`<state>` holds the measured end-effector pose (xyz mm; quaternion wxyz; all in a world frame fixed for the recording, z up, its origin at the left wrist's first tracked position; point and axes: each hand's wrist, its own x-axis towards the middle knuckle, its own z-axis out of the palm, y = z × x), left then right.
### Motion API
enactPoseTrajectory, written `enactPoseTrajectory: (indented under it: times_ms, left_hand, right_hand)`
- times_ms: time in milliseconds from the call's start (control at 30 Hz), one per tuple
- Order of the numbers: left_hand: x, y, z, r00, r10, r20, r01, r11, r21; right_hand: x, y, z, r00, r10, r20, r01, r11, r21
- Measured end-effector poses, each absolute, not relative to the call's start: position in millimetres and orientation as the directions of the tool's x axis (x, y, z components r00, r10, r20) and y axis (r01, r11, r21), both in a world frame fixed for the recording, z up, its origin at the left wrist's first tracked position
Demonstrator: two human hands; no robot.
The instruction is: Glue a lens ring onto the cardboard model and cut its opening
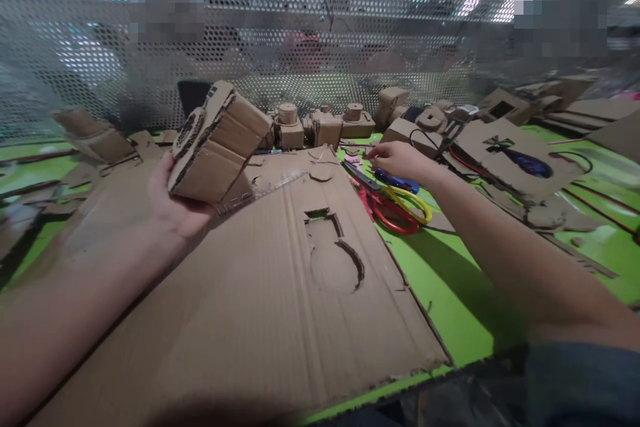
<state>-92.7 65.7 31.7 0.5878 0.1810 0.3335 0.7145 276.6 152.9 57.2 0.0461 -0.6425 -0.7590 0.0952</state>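
Between and below both hands, as the head view shows, spreads a creased cardboard sheet. The left hand clasps a boxy, ragged-edged cardboard piece from beneath. Near smooth red-handled scissors, the right hand curls; whether its fingertips pinch anything, I cannot tell.

A tilted cardboard box held up by the left hand, the right hand extended near red scissors and a blue tool, a large cut cardboard sheet spread over a green table, small cardboard models backed by a perforated screen.
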Motion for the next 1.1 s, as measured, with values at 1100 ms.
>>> enactPoseTrajectory:
  times_ms: [1100]
  left_hand:
    - [-48.3, 57.9, 32.8, -0.321, 0.897, -0.304, -0.666, 0.015, 0.746]
  right_hand:
    - [280.4, 96.7, 52.4, -0.358, 0.876, -0.324, 0.921, 0.274, -0.277]
